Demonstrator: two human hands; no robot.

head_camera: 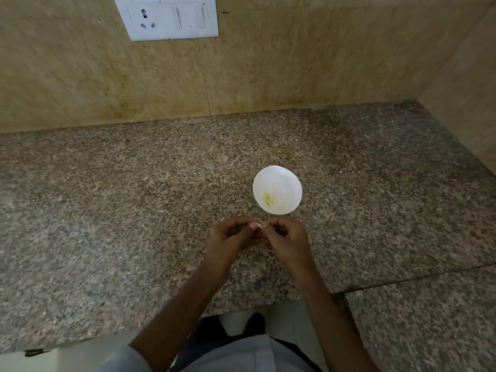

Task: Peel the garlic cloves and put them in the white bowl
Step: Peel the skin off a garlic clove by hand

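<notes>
A small white bowl [277, 175] stands on the speckled granite counter [134, 200], a little right of centre. A few pale peeled garlic cloves [269, 200] lie in its bottom. Just in front of the bowl, my left hand [230, 238] and my right hand [287, 241] meet fingertip to fingertip above the counter. Both pinch a small garlic clove [261, 226], which is almost wholly hidden by my fingers and thumbs.
A beige tiled wall [241, 63] rises behind the counter, with a white switch and socket plate [169, 17] at the top. A side wall [467, 98] closes the right corner. The counter's front edge [241, 310] runs below my forearms.
</notes>
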